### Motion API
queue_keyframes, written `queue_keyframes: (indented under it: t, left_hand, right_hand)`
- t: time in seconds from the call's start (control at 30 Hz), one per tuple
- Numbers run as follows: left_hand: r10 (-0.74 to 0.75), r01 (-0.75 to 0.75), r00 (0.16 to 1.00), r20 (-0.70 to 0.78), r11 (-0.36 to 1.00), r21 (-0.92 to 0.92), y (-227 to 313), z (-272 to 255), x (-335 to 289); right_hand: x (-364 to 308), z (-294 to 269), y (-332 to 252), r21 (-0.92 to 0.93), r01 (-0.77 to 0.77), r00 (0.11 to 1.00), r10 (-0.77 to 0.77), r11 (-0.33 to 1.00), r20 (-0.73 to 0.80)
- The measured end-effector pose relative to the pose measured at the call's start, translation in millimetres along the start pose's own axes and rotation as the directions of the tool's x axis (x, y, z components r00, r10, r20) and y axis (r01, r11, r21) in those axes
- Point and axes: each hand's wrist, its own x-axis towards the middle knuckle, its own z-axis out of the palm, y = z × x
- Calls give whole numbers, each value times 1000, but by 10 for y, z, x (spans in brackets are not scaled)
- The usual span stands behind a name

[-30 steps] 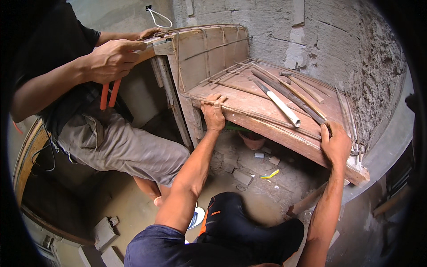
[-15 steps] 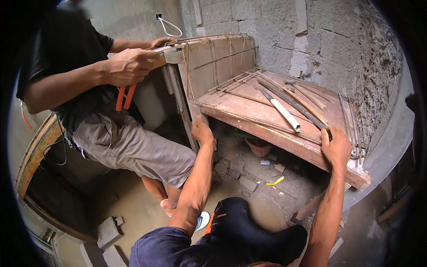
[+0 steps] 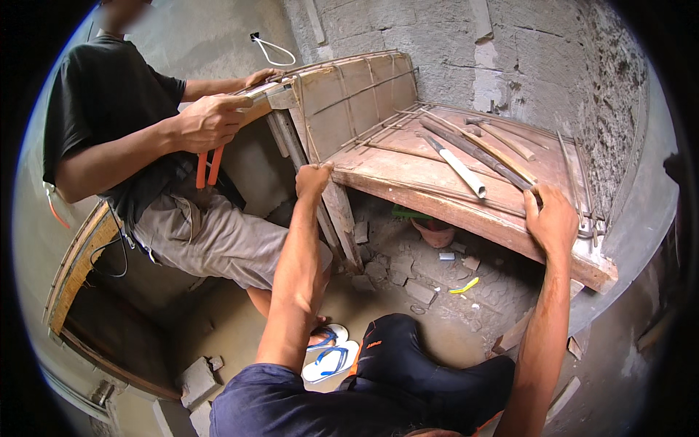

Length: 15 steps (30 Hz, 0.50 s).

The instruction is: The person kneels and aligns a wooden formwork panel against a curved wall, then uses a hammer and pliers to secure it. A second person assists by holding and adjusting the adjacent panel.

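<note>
My left hand (image 3: 313, 180) is closed at the near left corner of the wooden formwork platform (image 3: 437, 208). Whatever lies inside its fingers is hidden. At the right part of the front edge, my right hand (image 3: 551, 221) curls round a thin steel bar (image 3: 502, 209) that runs along this edge. A dark metal rod (image 3: 477, 154) ends just beside its thumb. Next to the rod lie a white pipe (image 3: 464, 175) and a wooden-handled hammer (image 3: 506, 138). Thin tied steel bars cover the platform and the upright riser board (image 3: 357, 98) behind it.
A co-worker stands at left, one hand (image 3: 211, 124) holding an orange-handled tool (image 3: 210, 169), the other on the upper step. A wooden post (image 3: 338, 218) props the platform. Below are a pot (image 3: 435, 231), rubble and a yellow object (image 3: 464, 285). Concrete blocks (image 3: 196, 382) lie lower left.
My left hand has risen from beside the post to the platform's corner. My right hand stays at the front edge. The view has shifted slightly, and more of the co-worker's sandals shows.
</note>
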Motion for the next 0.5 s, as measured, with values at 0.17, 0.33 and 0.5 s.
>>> queue_keyframes:
  t: [0.17, 0.33, 0.5]
  left_hand:
    - [68, -11, 974, 216, 967, -254, -205, 12, 290]
    - [142, -14, 959, 244, 887, -461, -307, 36, 240]
    - [37, 300, 896, 442, 684, -665, -317, -33, 253]
  right_hand:
    - [-3, -9, -7, -3, 5, 1000, -5, 1000, -1]
    - [-7, -33, -15, 22, 12, 1000, -11, 1000, -25]
    - [10, -29, -11, -22, 5, 1000, -5, 1000, 11]
